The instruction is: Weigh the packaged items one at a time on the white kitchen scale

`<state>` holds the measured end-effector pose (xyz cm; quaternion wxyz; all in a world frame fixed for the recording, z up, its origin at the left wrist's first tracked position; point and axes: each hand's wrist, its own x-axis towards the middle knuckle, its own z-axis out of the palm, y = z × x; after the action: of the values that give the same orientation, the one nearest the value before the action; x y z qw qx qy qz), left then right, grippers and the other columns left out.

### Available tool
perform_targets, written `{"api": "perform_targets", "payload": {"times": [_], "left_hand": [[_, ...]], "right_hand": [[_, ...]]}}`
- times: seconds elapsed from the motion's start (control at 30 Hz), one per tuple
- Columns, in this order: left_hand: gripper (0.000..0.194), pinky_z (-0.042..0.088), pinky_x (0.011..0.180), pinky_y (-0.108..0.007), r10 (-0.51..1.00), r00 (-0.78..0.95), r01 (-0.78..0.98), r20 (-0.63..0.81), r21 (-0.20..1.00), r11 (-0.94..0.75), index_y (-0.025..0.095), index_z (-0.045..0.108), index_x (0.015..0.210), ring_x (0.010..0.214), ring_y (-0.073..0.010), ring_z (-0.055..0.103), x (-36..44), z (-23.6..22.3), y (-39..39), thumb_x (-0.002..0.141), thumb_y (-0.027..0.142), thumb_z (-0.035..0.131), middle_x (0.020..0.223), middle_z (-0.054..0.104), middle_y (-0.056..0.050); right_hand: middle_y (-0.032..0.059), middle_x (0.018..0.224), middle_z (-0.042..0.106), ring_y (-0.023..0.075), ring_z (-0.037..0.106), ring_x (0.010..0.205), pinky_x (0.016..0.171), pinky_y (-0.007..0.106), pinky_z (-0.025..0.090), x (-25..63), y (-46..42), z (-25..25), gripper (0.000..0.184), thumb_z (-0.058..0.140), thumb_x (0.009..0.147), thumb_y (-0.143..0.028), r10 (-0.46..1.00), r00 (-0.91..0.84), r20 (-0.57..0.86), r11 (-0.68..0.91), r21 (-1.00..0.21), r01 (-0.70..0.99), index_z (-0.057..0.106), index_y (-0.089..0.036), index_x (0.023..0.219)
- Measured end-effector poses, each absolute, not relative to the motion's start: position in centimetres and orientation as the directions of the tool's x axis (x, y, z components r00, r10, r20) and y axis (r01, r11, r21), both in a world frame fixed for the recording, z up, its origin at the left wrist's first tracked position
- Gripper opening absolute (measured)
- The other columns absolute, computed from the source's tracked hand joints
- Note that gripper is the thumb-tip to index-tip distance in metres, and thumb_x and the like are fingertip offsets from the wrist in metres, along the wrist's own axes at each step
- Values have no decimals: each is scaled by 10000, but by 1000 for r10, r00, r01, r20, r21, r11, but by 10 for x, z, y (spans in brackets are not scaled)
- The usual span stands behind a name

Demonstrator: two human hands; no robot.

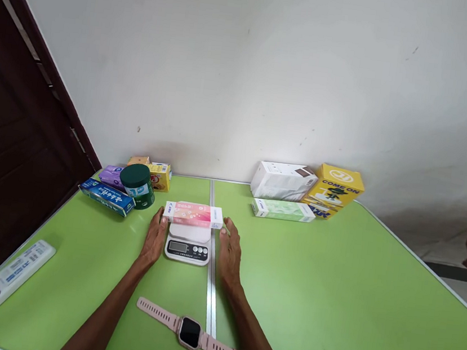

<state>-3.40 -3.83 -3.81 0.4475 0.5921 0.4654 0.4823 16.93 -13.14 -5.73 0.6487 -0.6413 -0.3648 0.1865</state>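
Observation:
A long pink and white carton [193, 214] lies crosswise over the plate of a white digital kitchen scale [187, 251], its ends overhanging both sides. The scale's display looks blank. My left hand [155, 237] is at the carton's left end, fingers stretched forward and the thumb side against or very near it. My right hand [230, 252] is by the right end, fingers extended and slightly apart; whether it touches the carton I cannot tell. A pink-strapped smartwatch [189, 332] lies flat between my forearms.
Left of the scale stand a green-lidded tub [137, 186], a blue toothpaste box [107, 196], a purple pack [111, 176] and a yellow box [160, 176]. Back right are a green-white carton [283, 210], a white box [282, 181] and a yellow box [334, 190]. A power strip [17, 273] lies front left.

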Motion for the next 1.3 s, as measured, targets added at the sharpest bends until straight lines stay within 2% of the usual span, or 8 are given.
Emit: {"api": "perform_targets", "payload": {"times": [0.1, 0.2, 0.5, 0.7, 0.83, 1.0, 1.13, 1.3], "left_hand": [[940, 291, 1315, -495, 993, 71, 19, 90, 996, -91, 209, 440, 1584, 1570, -320, 406, -42, -52, -24, 904, 859, 456, 1673, 439, -188], [985, 376, 1275, -481, 998, 58, -91, 35, 995, -30, 190, 404, 1591, 1525, -312, 479, -47, -58, -13, 896, 887, 415, 1643, 466, -217], [1016, 398, 1265, -496, 999, 34, -126, 28, 992, -23, 152, 460, 1564, 1506, -338, 501, -45, -56, -14, 869, 893, 464, 1614, 498, -235], [987, 399, 1258, -517, 998, 26, -121, 57, 991, -54, 167, 477, 1570, 1516, -342, 488, -44, -57, -15, 887, 879, 450, 1612, 508, -227], [975, 354, 1286, -500, 991, 44, -56, 126, 991, -124, 188, 436, 1604, 1544, -328, 450, -43, -55, -21, 909, 872, 415, 1654, 462, -207], [859, 199, 1347, -460, 957, 146, 106, 251, 958, -267, 235, 356, 1652, 1639, -295, 256, -34, -40, -49, 982, 769, 422, 1754, 300, -137], [850, 165, 1355, -457, 942, 246, 129, 227, 956, -264, 219, 317, 1670, 1642, -293, 240, -25, -23, -67, 1006, 745, 381, 1751, 301, -144], [861, 179, 1352, -458, 960, 186, 62, 210, 973, -224, 214, 324, 1664, 1646, -307, 221, -32, -7, -80, 999, 756, 384, 1756, 290, -138]], "right_hand": [[169, 1554, 571, 319, 526, 1432, 1219, 561, 390, 173, -130, -57, 700, 439, 1018, -705, 677, 723, 138, 81, -990, 113, 579, -200, 1483], [181, 1513, 597, 317, 567, 1383, 1192, 545, 421, 177, -129, -57, 749, 411, 1010, -738, 660, 745, 99, 76, -995, 65, 578, -166, 1465], [145, 1494, 625, 312, 588, 1360, 1169, 529, 443, 178, -131, -56, 686, 402, 1029, -712, 666, 731, 149, 67, -988, 140, 635, -207, 1431], [129, 1534, 608, 298, 534, 1441, 1228, 535, 393, 175, -133, -50, 673, 401, 1035, -700, 684, 707, 179, 80, -982, 171, 625, -225, 1456], [130, 1575, 570, 292, 485, 1490, 1259, 549, 347, 174, -136, -44, 672, 401, 1043, -677, 695, 684, 221, 93, -971, 218, 598, -217, 1492], [139, 1589, 555, 309, 465, 1509, 1266, 543, 338, 172, -141, -40, 691, 415, 1038, -658, 750, 620, 228, 76, -962, 262, 574, -198, 1528], [122, 1589, 559, 329, 470, 1505, 1269, 535, 326, 170, -144, -41, 689, 422, 1023, -679, 778, 605, 171, 34, -972, 230, 606, -223, 1506], [118, 1613, 532, 354, 436, 1527, 1276, 562, 288, 152, -157, -21, 705, 441, 1018, -673, 798, 574, 185, 42, -966, 254, 571, -224, 1544]]}}
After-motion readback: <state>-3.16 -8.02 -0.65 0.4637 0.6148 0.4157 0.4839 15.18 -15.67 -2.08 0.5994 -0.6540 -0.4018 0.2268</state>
